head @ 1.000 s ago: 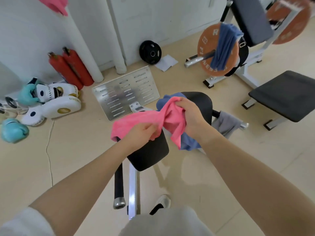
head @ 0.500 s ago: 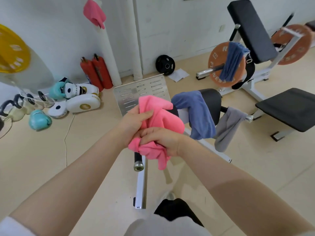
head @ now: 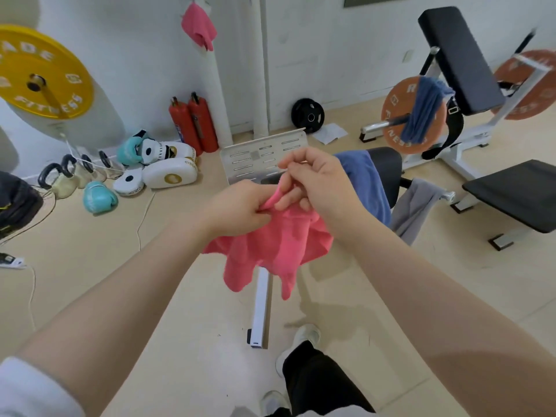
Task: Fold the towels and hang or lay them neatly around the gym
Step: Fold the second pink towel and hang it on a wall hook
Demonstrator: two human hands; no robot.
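- The pink towel hangs in the air in front of the person, above the floor, held by both hands at its top edge; the bulk of the cloth droops below the hands in loose, uneven folds, with two points hanging lowest
- The left hand is closed, pinching a bunched bit of the towel's upper edge between thumb and fingers; the right hand sits just beside it and a little higher, its thumb and forefinger nipping a thin pink strip of the edge while the other fingers curl loosely; the two hands nearly touch
- Behind the hands, a blue towel is draped over a black padded roller of a white-framed machine; a grey towel hangs from a bar just to the right of it
- Farther back on the right, another blue towel hangs over a barbell in front of an orange weight plate; a second pink towel hangs high on a white pipe by the wall
- Along the left wall on the floor lie white strike pads, teal boxing gloves and two red extinguishers; a yellow weight plate stands at the far left
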